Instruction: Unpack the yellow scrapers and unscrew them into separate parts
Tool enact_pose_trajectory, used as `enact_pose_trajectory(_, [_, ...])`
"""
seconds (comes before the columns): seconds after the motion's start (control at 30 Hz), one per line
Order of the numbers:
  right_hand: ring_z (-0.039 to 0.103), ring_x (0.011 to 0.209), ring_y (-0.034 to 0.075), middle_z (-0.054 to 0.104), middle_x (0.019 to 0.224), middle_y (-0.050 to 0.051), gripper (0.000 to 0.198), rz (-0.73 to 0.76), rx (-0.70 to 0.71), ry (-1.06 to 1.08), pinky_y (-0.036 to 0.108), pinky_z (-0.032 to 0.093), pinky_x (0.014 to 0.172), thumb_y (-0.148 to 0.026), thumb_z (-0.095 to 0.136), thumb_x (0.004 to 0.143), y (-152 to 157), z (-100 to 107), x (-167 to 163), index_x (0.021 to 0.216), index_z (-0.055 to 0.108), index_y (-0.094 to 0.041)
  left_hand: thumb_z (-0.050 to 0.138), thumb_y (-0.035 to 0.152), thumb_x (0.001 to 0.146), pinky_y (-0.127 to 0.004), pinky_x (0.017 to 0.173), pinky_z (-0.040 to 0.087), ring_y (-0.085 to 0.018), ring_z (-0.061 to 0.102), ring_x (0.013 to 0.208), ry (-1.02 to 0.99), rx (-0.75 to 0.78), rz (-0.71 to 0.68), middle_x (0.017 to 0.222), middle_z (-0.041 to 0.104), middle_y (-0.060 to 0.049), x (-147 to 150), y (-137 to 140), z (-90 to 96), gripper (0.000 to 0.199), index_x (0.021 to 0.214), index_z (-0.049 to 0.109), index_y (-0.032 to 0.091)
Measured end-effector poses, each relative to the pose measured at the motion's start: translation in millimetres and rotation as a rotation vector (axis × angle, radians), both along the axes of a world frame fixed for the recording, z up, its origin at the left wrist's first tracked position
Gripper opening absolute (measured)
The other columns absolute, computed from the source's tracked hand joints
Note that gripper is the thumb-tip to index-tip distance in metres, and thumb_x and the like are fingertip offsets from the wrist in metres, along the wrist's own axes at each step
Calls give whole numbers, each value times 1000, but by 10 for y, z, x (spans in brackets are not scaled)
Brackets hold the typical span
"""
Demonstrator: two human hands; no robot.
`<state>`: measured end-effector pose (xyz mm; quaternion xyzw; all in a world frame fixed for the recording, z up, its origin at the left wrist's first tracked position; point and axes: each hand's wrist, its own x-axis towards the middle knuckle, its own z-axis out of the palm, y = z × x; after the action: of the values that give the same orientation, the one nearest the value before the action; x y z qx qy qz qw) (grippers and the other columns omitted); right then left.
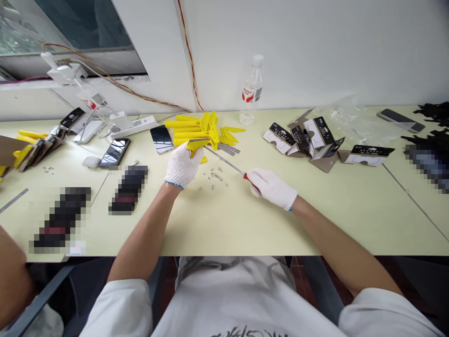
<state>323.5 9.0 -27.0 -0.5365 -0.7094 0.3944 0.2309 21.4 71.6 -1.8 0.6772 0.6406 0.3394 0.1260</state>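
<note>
My left hand [183, 164], in a white knit glove, is closed around a yellow plastic scraper [195, 145] with a thin metal edge. In my right hand [271, 187], also gloved, is a screwdriver [229, 164] with a red handle. Its long shaft points left, and the tip is close to the held scraper; whether they touch I cannot tell. Several yellow scraper handles [187, 125] lie piled just beyond my left hand. Beside them are loose yellow pieces [228, 135] and flat metal blades [229, 150]. Small metal fasteners [215, 175] lie scattered between my hands.
A plastic bottle [251, 93] stands by the wall. Printed card packaging [308, 138] and a clear plastic bag [361, 119] lie to the right. Phones [115, 153], a power strip [140, 125] and cables are at the left. Another person's arm [12, 276] shows at the left edge.
</note>
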Motion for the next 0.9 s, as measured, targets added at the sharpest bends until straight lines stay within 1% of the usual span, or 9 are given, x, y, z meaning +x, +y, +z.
enact_pose_trajectory(0.1, [50, 52, 17, 68, 70, -1, 38, -2, -207, 79, 32, 40, 56, -61, 71, 103, -5, 26, 18, 92, 60, -27, 63, 33, 101, -38, 98, 59, -30, 77, 102, -14, 9, -14, 105, 83, -9, 15, -12, 10, 18, 103, 77, 23])
enact_pose_trajectory(0.2, [63, 63, 20, 73, 81, 3, 32, -197, 42, 46, 34, 48, 65, -52, 80, 94, 8, -46, 29, 92, 63, -25, 63, 33, 101, -38, 98, 59, -30, 77, 102, -18, 15, -21, 105, 83, -8, 26, -25, 24, 18, 105, 77, 23])
enact_pose_trajectory(0.3, [73, 88, 29, 80, 95, 11, 25, -229, 385, -99, 40, 53, 81, -46, 69, 102, 22, -126, 18, 96, 75, -23, 63, 36, 101, -38, 96, 59, -29, 76, 100, -19, 3, -12, 102, 82, -8, 23, -32, 32, 19, 103, 76, 23])
enact_pose_trajectory(0.4, [71, 93, 31, 81, 99, 14, 27, -193, 461, -170, 42, 52, 84, -43, 61, 106, 26, -107, 4, 100, 76, -22, 62, 37, 102, -37, 94, 58, -28, 75, 96, -15, 3, 4, 95, 80, -7, 12, -28, 32, 20, 97, 75, 22])
enact_pose_trajectory(0.47, [67, 80, 26, 76, 88, 9, 32, -122, 303, -87, 39, 50, 76, -49, 58, 108, 23, -35, 14, 99, 75, -23, 62, 39, 103, -37, 92, 59, -28, 74, 93, -13, 1, 11, 92, 80, -7, 6, -24, 32, 22, 93, 74, 22])
enact_pose_trajectory(0.6, [36, 49, 16, 49, 62, -6, 46, 46, -300, 179, 31, 30, 50, -68, 55, 109, 16, 100, 74, 103, 69, -25, 62, 38, 102, -39, 96, 59, -29, 76, 98, 2, 0, -17, 98, 82, -8, 0, -20, 27, 22, 98, 75, 22])
enact_pose_trajectory(0.67, [35, 48, 14, 50, 63, -7, 41, -9, -355, 214, 29, 27, 48, -67, 70, 100, 20, 96, 87, 101, 64, -26, 62, 37, 102, -40, 101, 59, -30, 77, 103, 9, 25, -35, 106, 84, -8, -4, -18, 17, 22, 105, 78, 22])
enact_pose_trajectory(0.77, [59, 65, 20, 68, 75, 1, 36, -229, 35, 119, 32, 45, 60, -56, 84, 87, 21, 17, 54, 91, 66, -25, 63, 37, 102, -40, 100, 59, -31, 77, 103, 5, 32, -12, 106, 84, -9, -15, -9, -2, 22, 107, 78, 23])
enact_pose_trajectory(0.9, [74, 91, 29, 82, 94, 11, 33, -236, 447, -27, 41, 55, 84, -51, 64, 104, -16, -40, -11, 89, 77, -24, 63, 37, 102, -38, 95, 60, -30, 77, 100, 3, 13, 0, 97, 83, -8, -17, -3, -14, 20, 100, 77, 23])
